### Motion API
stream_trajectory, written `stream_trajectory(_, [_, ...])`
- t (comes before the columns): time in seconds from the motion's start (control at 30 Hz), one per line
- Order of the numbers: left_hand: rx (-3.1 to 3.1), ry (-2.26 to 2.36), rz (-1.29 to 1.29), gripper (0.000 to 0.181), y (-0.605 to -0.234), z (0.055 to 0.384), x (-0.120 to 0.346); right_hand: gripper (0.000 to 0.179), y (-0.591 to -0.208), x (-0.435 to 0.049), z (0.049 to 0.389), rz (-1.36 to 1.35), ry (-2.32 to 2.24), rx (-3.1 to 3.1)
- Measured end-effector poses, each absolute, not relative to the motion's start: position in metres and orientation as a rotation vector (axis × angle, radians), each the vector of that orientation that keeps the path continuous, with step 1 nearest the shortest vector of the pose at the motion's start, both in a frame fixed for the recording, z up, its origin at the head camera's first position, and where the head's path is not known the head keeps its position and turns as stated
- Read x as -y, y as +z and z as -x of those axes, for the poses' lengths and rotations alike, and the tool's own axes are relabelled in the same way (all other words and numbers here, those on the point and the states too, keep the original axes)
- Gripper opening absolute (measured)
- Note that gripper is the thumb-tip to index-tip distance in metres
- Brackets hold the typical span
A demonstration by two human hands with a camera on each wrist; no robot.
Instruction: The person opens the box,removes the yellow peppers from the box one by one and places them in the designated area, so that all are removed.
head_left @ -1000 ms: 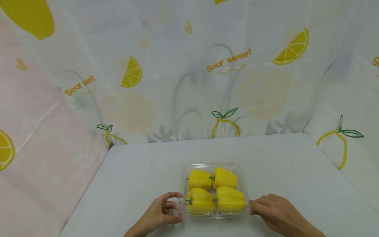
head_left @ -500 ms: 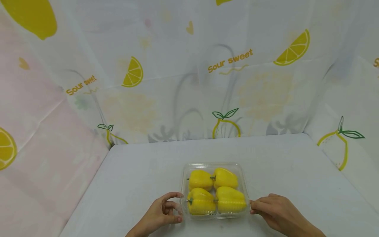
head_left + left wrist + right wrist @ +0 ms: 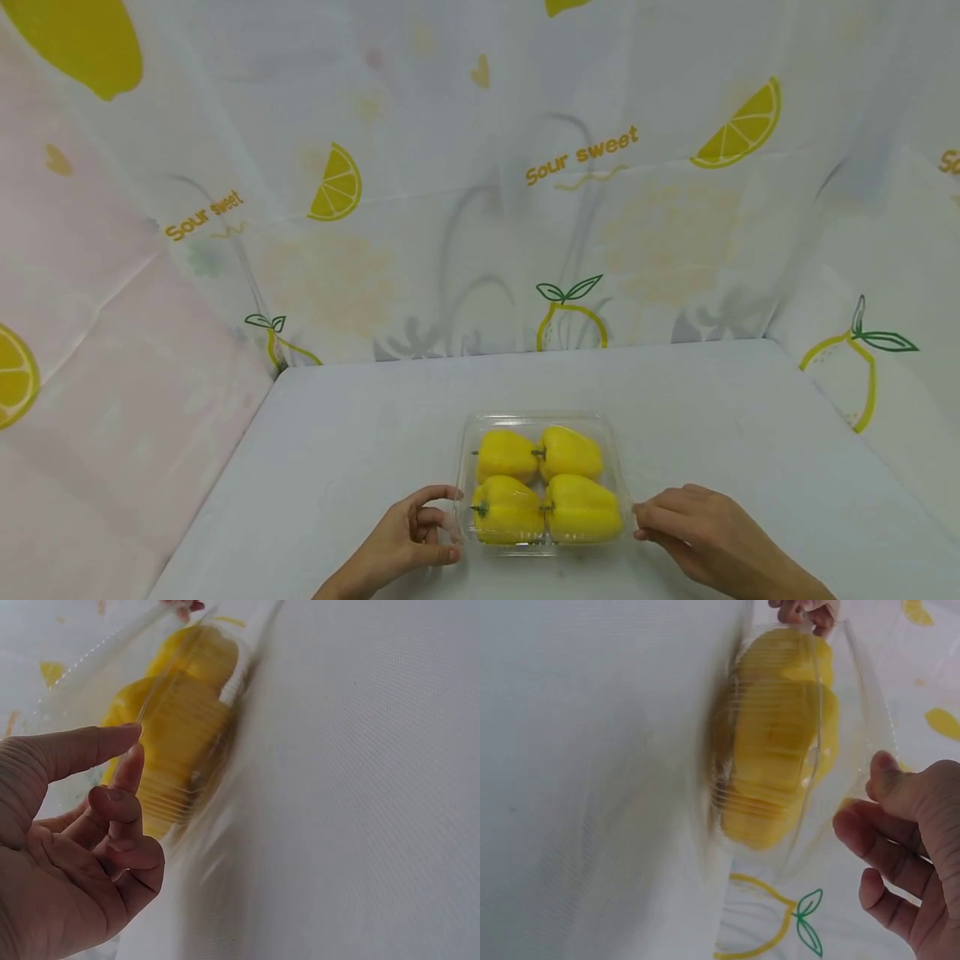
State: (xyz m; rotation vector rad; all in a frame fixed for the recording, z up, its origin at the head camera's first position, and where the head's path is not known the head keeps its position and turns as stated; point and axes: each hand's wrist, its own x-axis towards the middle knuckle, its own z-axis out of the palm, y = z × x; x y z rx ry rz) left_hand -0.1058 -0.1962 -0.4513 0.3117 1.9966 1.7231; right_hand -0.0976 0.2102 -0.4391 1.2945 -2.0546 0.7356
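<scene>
A clear plastic clamshell box (image 3: pixel 540 552) stands on the white table, near its front. Inside lie several yellow bell peppers (image 3: pixel 583 510) with short green stems. My left hand (image 3: pixel 401 537) is at the box's left side, thumb and a fingertip pinching its rim in the left wrist view. On the right, my right hand (image 3: pixel 701 533) pinches a clear edge of the box between thumb and forefinger. In the right wrist view the lid's edge (image 3: pixel 876 701) appears apart from the lower rim, near the thumb of that hand (image 3: pixel 911 825).
The white tabletop (image 3: pixel 375 417) extends behind and beside the box. Cloth walls (image 3: pixel 450 250) printed with lemons and lettering enclose the back and both sides.
The right hand shifts very slightly. A band of glare across the front bell peppers has faded. Left hand and box stay in place.
</scene>
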Motion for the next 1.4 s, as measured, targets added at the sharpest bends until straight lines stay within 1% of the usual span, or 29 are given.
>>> stream_trajectory(0.43, [-1.948,1.705,-0.336,0.061,-0.45,0.108,0.196,0.032,-0.397,-0.205,0.115,-1.138,0.606,1.816])
stream_trajectory(0.7, [-1.93,1.693,-0.341,0.059,-0.451,0.105,0.194,0.032,-0.374,-0.199,0.137,-1.111,0.699,1.717])
stream_trajectory(0.83, [-1.912,1.702,-0.36,0.059,-0.451,0.104,0.194,0.035,-0.371,-0.201,0.147,-1.075,0.773,1.801])
stream_trajectory(1.03, [-1.899,1.7,-0.401,0.059,-0.449,0.105,0.195,0.039,-0.379,-0.205,0.162,-1.008,0.935,1.924])
stream_trajectory(1.17, [-1.884,1.705,-0.409,0.059,-0.449,0.105,0.196,0.03,-0.382,-0.206,0.167,-0.974,1.014,2.047])
stream_trajectory(1.2, [-1.884,1.706,-0.409,0.059,-0.449,0.105,0.196,0.031,-0.382,-0.206,0.168,-0.968,1.038,2.079])
stream_trajectory(1.3, [-1.89,1.707,-0.414,0.059,-0.449,0.105,0.196,0.05,-0.382,-0.205,0.17,-0.936,1.08,2.152])
stream_trajectory(1.4, [-1.894,1.707,-0.419,0.059,-0.449,0.105,0.196,0.063,-0.382,-0.204,0.173,-0.904,1.127,2.202])
